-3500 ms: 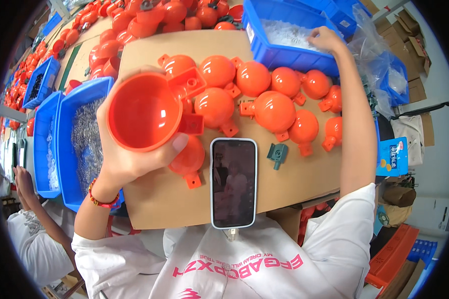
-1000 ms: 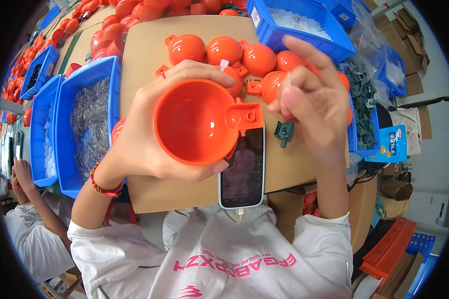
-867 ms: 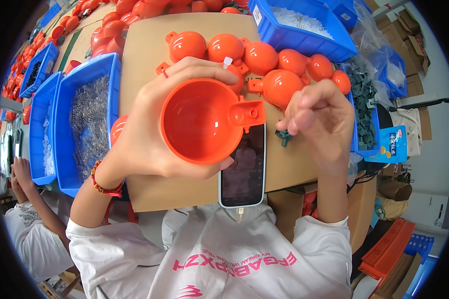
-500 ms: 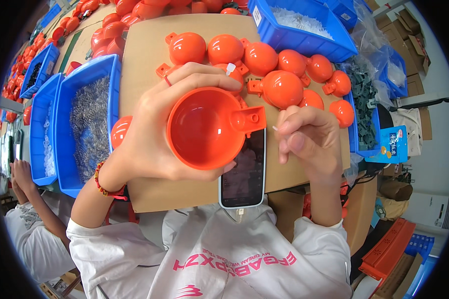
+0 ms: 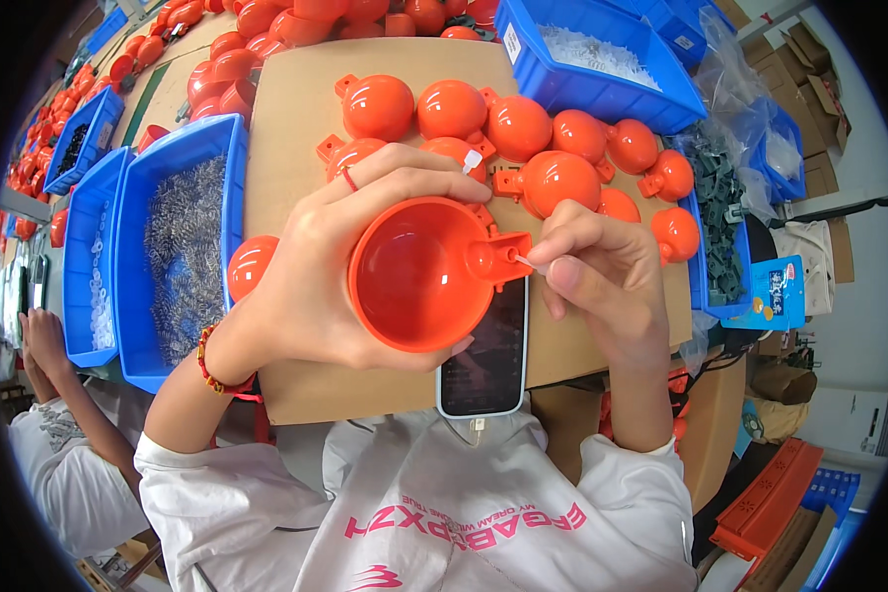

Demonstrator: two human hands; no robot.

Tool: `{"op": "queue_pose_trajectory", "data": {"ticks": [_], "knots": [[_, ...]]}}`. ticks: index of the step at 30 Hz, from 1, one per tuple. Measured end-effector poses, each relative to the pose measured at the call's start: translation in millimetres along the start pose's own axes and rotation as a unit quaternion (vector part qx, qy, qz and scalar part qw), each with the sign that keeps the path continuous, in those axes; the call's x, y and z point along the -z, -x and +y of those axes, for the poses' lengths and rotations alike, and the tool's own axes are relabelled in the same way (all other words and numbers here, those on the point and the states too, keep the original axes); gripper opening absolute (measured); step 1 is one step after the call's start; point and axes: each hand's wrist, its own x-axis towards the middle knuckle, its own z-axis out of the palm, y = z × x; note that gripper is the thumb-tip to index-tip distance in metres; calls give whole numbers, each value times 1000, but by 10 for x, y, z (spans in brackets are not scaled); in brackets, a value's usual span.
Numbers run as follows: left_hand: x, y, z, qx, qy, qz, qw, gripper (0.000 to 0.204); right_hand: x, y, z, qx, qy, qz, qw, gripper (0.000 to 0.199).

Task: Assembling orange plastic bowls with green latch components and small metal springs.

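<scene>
My left hand (image 5: pixel 311 271) is wrapped round an orange plastic cup (image 5: pixel 414 276), its open mouth turned up toward me. A small lug with a hole juts from the cup's right side. Between thumb and forefinger, my right hand (image 5: pixel 607 281) pinches a thin white pin (image 5: pixel 524 260), its tip at the lug's hole; whether it has entered I cannot tell. A white tag (image 5: pixel 472 160) shows just beyond my left fingers. Several orange domed cups (image 5: pixel 559 182) with lugs lie behind my hands on the cardboard. A phone (image 5: pixel 483 355) lies partly under the held cup.
A blue bin (image 5: pixel 233 187) of metal springs stands left, beside a narrower bin (image 5: pixel 79 266) of clear pieces. Another blue bin (image 5: pixel 612 107) holds white pieces at the back. Dark green parts (image 5: pixel 722 237) fill a bin at right. A co-worker's hand (image 5: pixel 44 337) shows far left.
My right hand has brought the white pin left and up against the cup's lug. The held cup has shifted slightly right and toward me.
</scene>
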Motion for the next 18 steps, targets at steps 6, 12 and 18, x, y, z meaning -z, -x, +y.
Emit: {"op": "queue_pose_trajectory", "data": {"ticks": [6,12,18], "knots": [[0,7,10,-2,0,-4,1000,72,-48,-37,-2,4,30,-1,1000,10],[-3,-12,-13,-30,-10,12,999,71,-102,-113,31,34,48,20,998,18],[29,4,-16,-33,-35,14,999,70,-163,-152,-120,-103,44,-2,994,19]]}}
